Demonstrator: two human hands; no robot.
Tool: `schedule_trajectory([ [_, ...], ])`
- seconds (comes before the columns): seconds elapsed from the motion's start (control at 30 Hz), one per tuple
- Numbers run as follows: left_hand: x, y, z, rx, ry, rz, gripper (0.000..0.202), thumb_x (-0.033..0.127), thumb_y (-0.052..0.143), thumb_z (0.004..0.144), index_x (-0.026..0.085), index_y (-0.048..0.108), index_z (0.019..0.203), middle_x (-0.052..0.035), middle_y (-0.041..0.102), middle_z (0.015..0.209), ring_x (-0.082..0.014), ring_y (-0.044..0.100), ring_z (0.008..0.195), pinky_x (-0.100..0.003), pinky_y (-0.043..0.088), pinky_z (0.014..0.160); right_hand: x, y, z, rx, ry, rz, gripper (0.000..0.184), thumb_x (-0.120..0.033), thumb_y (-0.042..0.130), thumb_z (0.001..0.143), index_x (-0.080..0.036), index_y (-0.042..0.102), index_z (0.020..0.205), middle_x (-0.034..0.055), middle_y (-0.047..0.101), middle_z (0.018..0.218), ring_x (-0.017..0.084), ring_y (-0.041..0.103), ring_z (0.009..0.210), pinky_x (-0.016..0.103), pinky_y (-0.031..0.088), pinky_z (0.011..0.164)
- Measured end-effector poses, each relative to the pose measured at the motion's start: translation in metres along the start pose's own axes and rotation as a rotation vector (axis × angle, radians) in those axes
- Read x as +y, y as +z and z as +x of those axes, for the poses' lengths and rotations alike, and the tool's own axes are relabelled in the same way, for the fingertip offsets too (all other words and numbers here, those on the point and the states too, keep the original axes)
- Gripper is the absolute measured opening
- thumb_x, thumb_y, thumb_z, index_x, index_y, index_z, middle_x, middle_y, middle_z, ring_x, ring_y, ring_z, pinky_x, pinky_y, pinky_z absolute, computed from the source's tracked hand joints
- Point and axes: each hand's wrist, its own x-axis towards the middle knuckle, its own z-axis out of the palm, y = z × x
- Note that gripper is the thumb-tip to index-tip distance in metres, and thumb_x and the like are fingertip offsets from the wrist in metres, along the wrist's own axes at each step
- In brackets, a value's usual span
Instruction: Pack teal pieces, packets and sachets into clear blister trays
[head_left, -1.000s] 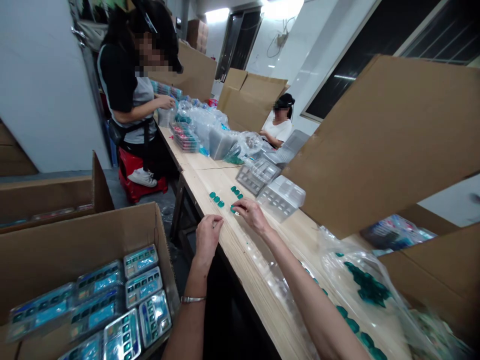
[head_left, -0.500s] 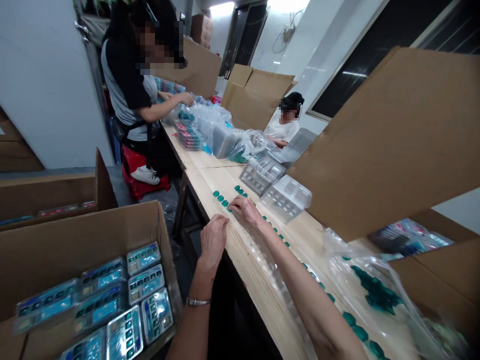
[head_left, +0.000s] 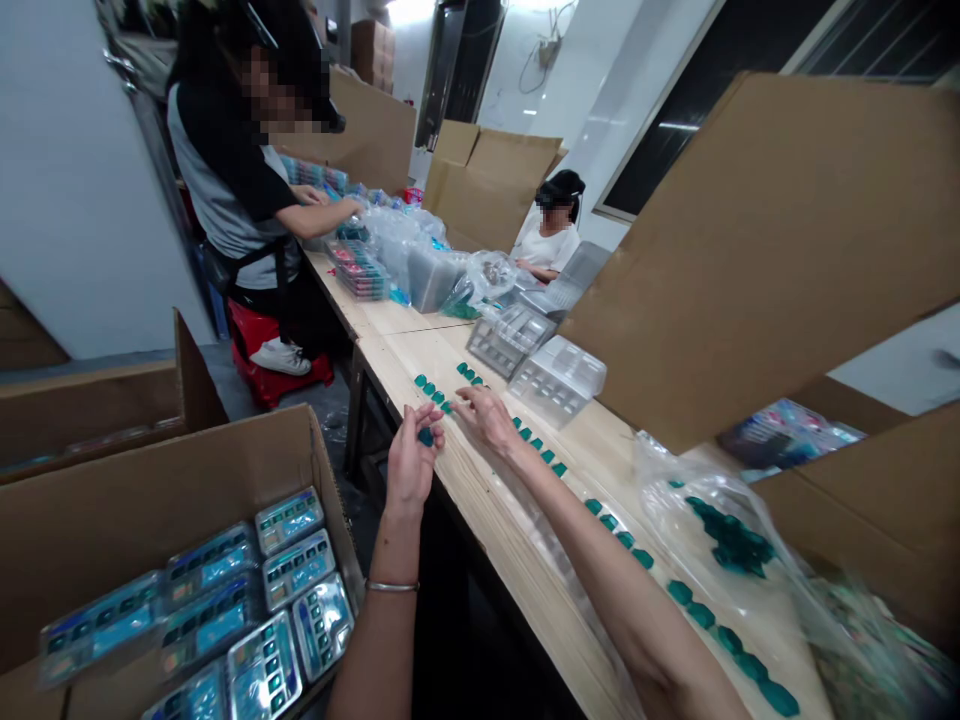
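My left hand (head_left: 411, 458) hovers at the near edge of the wooden table (head_left: 480, 520), fingers curled round a small teal piece (head_left: 426, 436). My right hand (head_left: 484, 415) lies on the tabletop just to its right, fingertips pressed down among loose teal pieces (head_left: 431, 388); whether it grips one is hidden. A row of more teal pieces (head_left: 611, 520) runs along the table beside my right forearm. Two clear plastic trays (head_left: 555, 378) stand just beyond my hands.
A clear bag of teal pieces (head_left: 724, 535) lies at the right under large cardboard flaps (head_left: 757, 240). A cardboard box (head_left: 150, 500) at lower left holds several packed blister packs (head_left: 292, 565). Two other people (head_left: 240, 190) work at the far end among bags and trays.
My left hand has lifted off the table edge and now pinches a teal piece. My right hand shifted slightly left along the table. The camera view swung a little.
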Motion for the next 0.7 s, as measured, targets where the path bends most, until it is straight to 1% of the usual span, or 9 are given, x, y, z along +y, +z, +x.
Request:
schedule_trajectory([
  [0.1,0.001,0.010,-0.006,-0.035,-0.137,-0.215,0.041,0.045,0.039,0.087,0.011,0.060,0.096,-0.0138,0.061,0.107,-0.0119,0.061,0.083,-0.024,0.049,0.076,-0.020,-0.027,-0.024,0.029,-0.005,0.101,0.018,-0.030,0.052,0.085,-0.017,0.063,0.091,0.0047,0.059,0.084,0.012,0.053,0.068,0.025,0.043,0.067],
  [0.17,0.000,0.019,-0.013,-0.076,-0.186,-0.246,0.042,0.044,0.037,0.088,0.010,0.060,0.098,-0.0153,0.059,0.114,-0.0151,0.060,0.095,-0.027,0.048,0.083,-0.034,-0.039,-0.041,0.019,-0.032,0.118,0.016,-0.028,0.054,0.083,-0.018,0.064,0.091,0.0043,0.058,0.084,0.013,0.053,0.072,0.025,0.044,0.069],
  [0.27,-0.003,0.033,-0.026,-0.170,-0.220,-0.219,0.045,0.044,0.035,0.089,0.009,0.058,0.104,-0.0167,0.055,0.122,-0.0182,0.055,0.109,-0.029,0.045,0.091,-0.045,-0.048,-0.060,0.010,-0.051,0.098,0.016,-0.021,0.056,0.081,-0.018,0.064,0.094,0.0060,0.058,0.087,0.016,0.054,0.082,0.028,0.044,0.075],
  [0.33,-0.005,0.042,-0.035,-0.237,-0.225,-0.200,0.045,0.043,0.034,0.089,0.009,0.058,0.106,-0.0168,0.053,0.126,-0.0197,0.051,0.114,-0.032,0.042,0.095,-0.045,-0.051,-0.069,0.044,-0.003,0.135,0.015,-0.018,0.056,0.079,-0.018,0.064,0.093,0.0060,0.058,0.088,0.016,0.054,0.084,0.029,0.044,0.077],
  [0.4,-0.005,0.050,-0.043,-0.307,-0.232,-0.184,0.043,0.041,0.034,0.089,0.010,0.057,0.109,-0.0156,0.051,0.128,-0.0209,0.049,0.117,-0.036,0.042,0.096,-0.041,-0.054,-0.076,0.094,0.103,0.251,0.013,-0.017,0.059,0.077,-0.018,0.064,0.089,0.0038,0.061,0.084,0.015,0.056,0.080,0.028,0.045,0.076],
  [0.5,-0.005,0.061,-0.054,-0.397,-0.222,-0.128,0.038,0.039,0.039,0.088,0.014,0.058,0.110,-0.0115,0.052,0.128,-0.0220,0.047,0.120,-0.040,0.042,0.097,-0.035,-0.061,-0.085,0.151,0.270,0.524,0.013,-0.023,0.062,0.075,-0.019,0.064,0.087,0.0003,0.064,0.079,0.013,0.059,0.071,0.025,0.047,0.070],
  [0.57,-0.008,0.067,-0.060,-0.435,-0.206,-0.090,0.037,0.040,0.042,0.086,0.017,0.060,0.108,-0.0080,0.052,0.129,-0.0230,0.043,0.122,-0.042,0.039,0.100,-0.031,-0.065,-0.092,0.191,0.344,0.665,0.019,-0.030,0.065,0.071,-0.019,0.064,0.087,-0.0008,0.065,0.076,0.012,0.060,0.068,0.025,0.049,0.067],
  [0.63,-0.014,0.072,-0.064,-0.465,-0.181,-0.043,0.031,0.039,0.045,0.084,0.023,0.062,0.105,-0.0016,0.055,0.127,-0.0220,0.041,0.124,-0.041,0.032,0.105,-0.025,-0.067,-0.098,0.180,0.385,0.741,0.030,-0.038,0.070,0.064,-0.019,0.065,0.087,-0.0022,0.066,0.074,0.013,0.062,0.069,0.026,0.050,0.069],
  [0.7,-0.024,0.076,-0.068,-0.474,-0.151,0.053,0.025,0.034,0.053,0.079,0.030,0.063,0.101,0.0067,0.058,0.122,-0.0216,0.040,0.125,-0.041,0.027,0.109,-0.016,-0.069,-0.105,0.211,0.410,0.755,0.031,-0.045,0.071,0.062,-0.025,0.066,0.086,-0.0074,0.067,0.075,0.014,0.063,0.075,0.026,0.050,0.073],
])
